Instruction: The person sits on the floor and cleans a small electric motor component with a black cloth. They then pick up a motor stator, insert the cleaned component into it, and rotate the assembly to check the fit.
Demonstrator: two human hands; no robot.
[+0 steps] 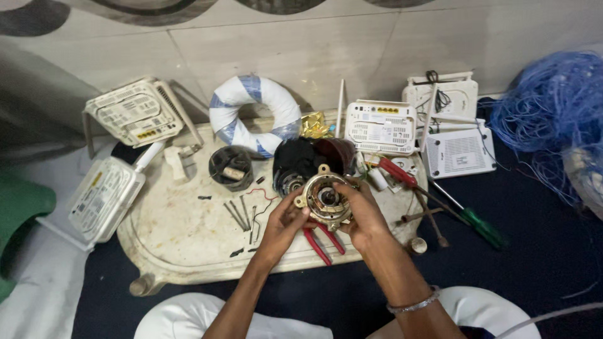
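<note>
the left hand (286, 220) and the right hand (359, 213) were both closed around a round metal motor housing (324, 199), lifted just above the front edge of the low table (182, 251). it looked heavy, rigid and bare metal, possibly greasy, so a hold on its outer rim and lugs seemed safer than the bearing at its centre. towards the table's left lay loose long bolts (242, 216) and a black ring part (231, 167). directly under the hands sat red-handled pliers (323, 242). a dark motor body (301, 164) stood just behind. right of the hands lay screwdrivers (440, 201), crowding the right edge; the left front held more open room.
</note>
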